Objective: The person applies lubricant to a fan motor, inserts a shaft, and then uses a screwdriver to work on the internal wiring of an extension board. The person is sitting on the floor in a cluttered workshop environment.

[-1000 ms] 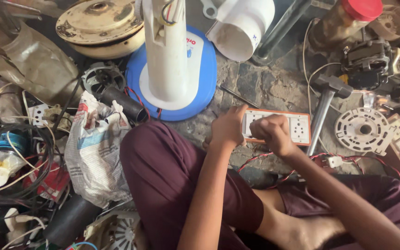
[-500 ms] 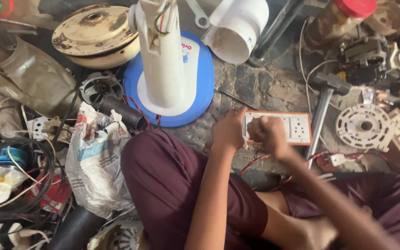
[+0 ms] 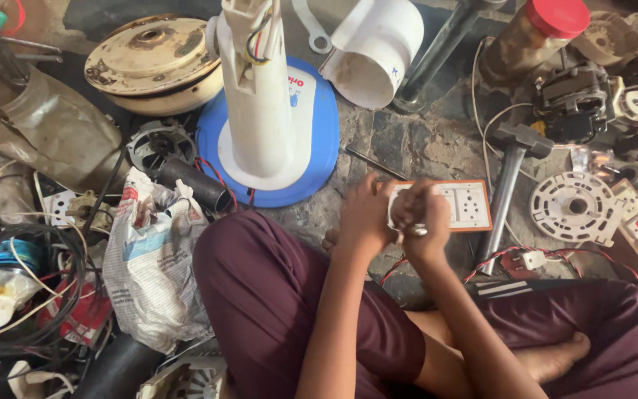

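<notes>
Head view: hammer lies just beside the switchboard.

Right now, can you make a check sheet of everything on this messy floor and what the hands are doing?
Surface: grey stone floor, dusty, person sitting cross-legged on it.
Job's things: white socket board with orange edge, held over the floor.
Hands: left hand grips the board's left end; right hand closed over its front around a small metal tool, too hidden to name.
Clutter: fan stand on blue base, hammer, white pipe piece, red-lidded jar, crumpled newspaper, round motor cover.
Cables: red wire under the board; tangled black cables far left.
Surroundings: nothing seen beyond the floor.
</notes>
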